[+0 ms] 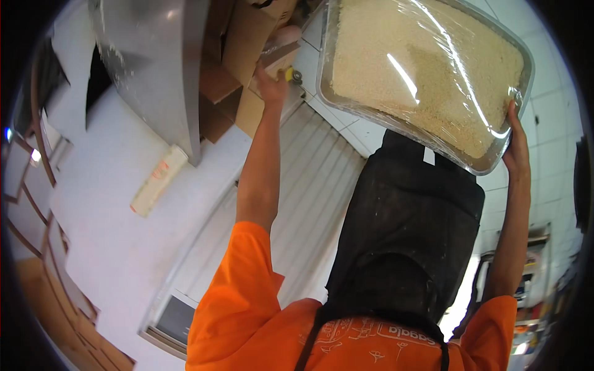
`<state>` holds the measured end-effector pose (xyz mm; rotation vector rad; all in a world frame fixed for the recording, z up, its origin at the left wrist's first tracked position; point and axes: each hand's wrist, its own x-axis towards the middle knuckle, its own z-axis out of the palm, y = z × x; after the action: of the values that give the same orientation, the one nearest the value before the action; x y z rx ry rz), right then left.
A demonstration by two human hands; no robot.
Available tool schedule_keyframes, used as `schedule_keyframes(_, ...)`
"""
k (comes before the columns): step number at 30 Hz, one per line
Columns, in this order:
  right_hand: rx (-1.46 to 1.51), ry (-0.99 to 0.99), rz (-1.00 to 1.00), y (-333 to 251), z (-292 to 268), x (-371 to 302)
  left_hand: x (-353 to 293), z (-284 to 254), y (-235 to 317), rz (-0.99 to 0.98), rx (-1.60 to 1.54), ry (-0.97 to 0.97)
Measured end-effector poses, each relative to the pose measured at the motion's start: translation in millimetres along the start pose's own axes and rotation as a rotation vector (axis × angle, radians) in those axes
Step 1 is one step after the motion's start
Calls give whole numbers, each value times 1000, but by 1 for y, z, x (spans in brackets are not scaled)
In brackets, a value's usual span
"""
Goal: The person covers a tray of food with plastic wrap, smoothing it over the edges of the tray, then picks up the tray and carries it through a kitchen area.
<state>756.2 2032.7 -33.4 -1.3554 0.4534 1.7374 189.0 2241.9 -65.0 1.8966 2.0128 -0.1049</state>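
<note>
My right hand (517,143) grips the right rim of a shallow metal tray (326,68), thumb on top at the edge. Pale, crumb-like material (427,68) fills the tray under clear plastic wrap that shines with reflections. The tray tilts at the upper right, in front of my black apron (408,216). Stretched out to the upper left, my left hand (271,85) is away from the tray, fingers apart, beside cardboard boxes (244,46). A small yellow and dark round piece (293,75) lies right by its fingers; whether they touch it I cannot tell.
A large grey metal body (151,68) stands at the upper left. A pale roll-shaped piece (159,180) sticks out below it. Ribbed metal panelling (278,191) runs under my left arm. White tiles (544,123) cover the floor at right, with cluttered shelves (529,278) beyond.
</note>
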Motion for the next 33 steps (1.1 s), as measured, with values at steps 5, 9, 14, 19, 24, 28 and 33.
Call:
schedule_keyframes(5, 12, 162, -30, 77, -43, -15, 11, -17, -16, 145, 147, 128)
schedule_keyframes(9, 55, 256, -48, 131, -87, -35, 60, -37, -42, 198, 269, 477)
schedule_keyframes(14, 148, 240, -57, 177, -98, -47, 139, -42, -49, 101, 103, 261)
schedule_keyframes(19, 208, 205, -92, 200, -44, -41, 143, -12, -27, -29, 242, 191)
schedule_keyframes(24, 199, 155, -130, 209, 64, 4, 135, -38, -51, 142, 325, 732)
schedule_keyframes(28, 284, 62, -118, 210, 171, 39, 114, -51, -73, 145, 36, 761)
schedule_keyframes(33, 168, -176, -255, 202, 303, 96, 149, -73, -131, -101, -845, 226)
